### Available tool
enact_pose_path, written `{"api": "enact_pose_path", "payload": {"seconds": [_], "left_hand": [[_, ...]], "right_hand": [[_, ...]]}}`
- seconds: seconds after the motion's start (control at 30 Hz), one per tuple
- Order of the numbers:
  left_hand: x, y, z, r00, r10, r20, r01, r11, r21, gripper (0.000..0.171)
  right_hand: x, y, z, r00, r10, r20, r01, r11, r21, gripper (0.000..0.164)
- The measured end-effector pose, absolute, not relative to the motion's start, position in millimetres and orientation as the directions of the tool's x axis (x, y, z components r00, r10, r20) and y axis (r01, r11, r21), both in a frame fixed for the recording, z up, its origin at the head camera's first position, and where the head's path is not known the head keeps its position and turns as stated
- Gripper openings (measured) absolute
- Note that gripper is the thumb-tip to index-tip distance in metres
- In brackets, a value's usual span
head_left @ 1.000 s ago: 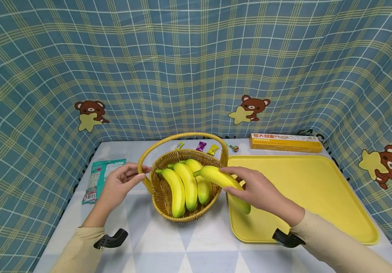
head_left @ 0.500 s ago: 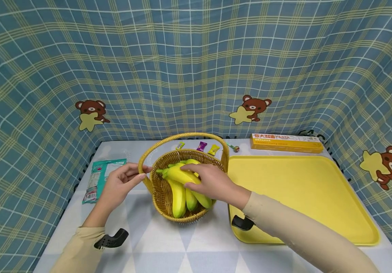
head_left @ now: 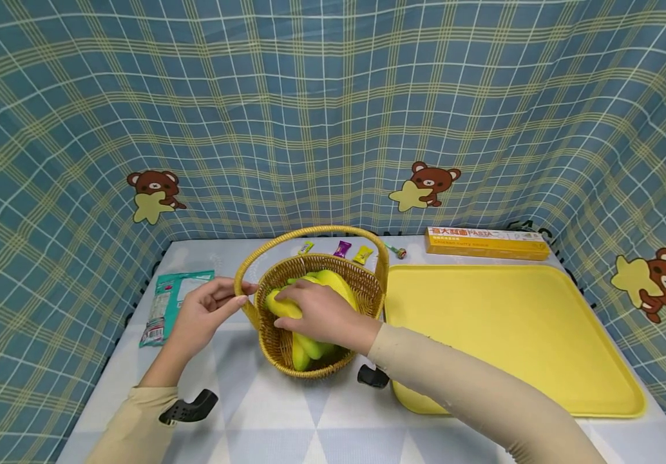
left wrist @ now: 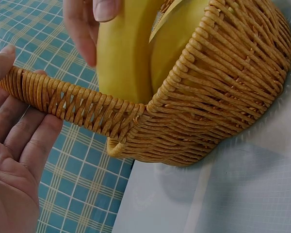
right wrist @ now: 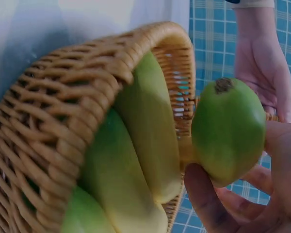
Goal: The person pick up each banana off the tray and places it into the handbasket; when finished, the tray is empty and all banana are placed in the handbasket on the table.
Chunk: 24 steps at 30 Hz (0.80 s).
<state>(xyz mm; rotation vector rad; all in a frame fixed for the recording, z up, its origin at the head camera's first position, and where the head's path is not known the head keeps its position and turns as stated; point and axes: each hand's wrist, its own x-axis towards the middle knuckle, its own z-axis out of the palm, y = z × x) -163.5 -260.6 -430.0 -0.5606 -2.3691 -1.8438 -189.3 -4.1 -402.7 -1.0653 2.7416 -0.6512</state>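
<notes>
In the head view, a wicker basket (head_left: 372, 283) with an arched handle stands mid-table. My left hand (head_left: 208, 312) pinches the left side of that handle between thumb and fingers, as the left wrist view also shows. My right hand (head_left: 327, 314) is over the basket and grips a yellow banana (head_left: 281, 305), its thumb on the near side and fingers on the far side. The banana's green end (right wrist: 228, 128) faces the right wrist camera. Several other bananas (right wrist: 150, 131) lie side by side in the basket, partly hidden beneath the right hand.
A yellow tray (head_left: 518, 303) lies to the right, with the right sleeve crossing its near corner. Behind it sits a pasta box (head_left: 486, 245). Small wrapped candies (head_left: 342, 249) and a lollipop (head_left: 400, 252) are behind the basket. A teal packet (head_left: 171, 303) lies left.
My right hand has carried the banana leftward from the tray's edge to over the basket, turning it so that it lies across the others. The left hand has stayed on the handle.
</notes>
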Motion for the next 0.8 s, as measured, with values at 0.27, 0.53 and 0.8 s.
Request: {"api": "enact_pose_path", "payload": {"seconds": [0.27, 0.53, 0.8], "left_hand": [[-164.1, -260.4, -430.1, -0.928, 0.234, 0.288, 0.338, 0.213, 0.917, 0.02], [-162.1, -257.8, -428.2, -0.942, 0.203, 0.269, 0.311, 0.217, 0.925, 0.021], [-162.3, -258.4, -428.2, -0.937, 0.214, 0.275, 0.32, 0.218, 0.922, 0.021]], "right_hand": [[-183.9, -2.3, -410.4, -0.707, -0.707, -0.013, -0.622, 0.63, -0.464, 0.053], [-188.6, 9.2, -411.4, -0.592, -0.802, -0.078, -0.65, 0.533, -0.542, 0.056], [-190.2, 10.2, -412.8, -0.572, -0.81, -0.133, -0.645, 0.544, -0.537, 0.061]]}}
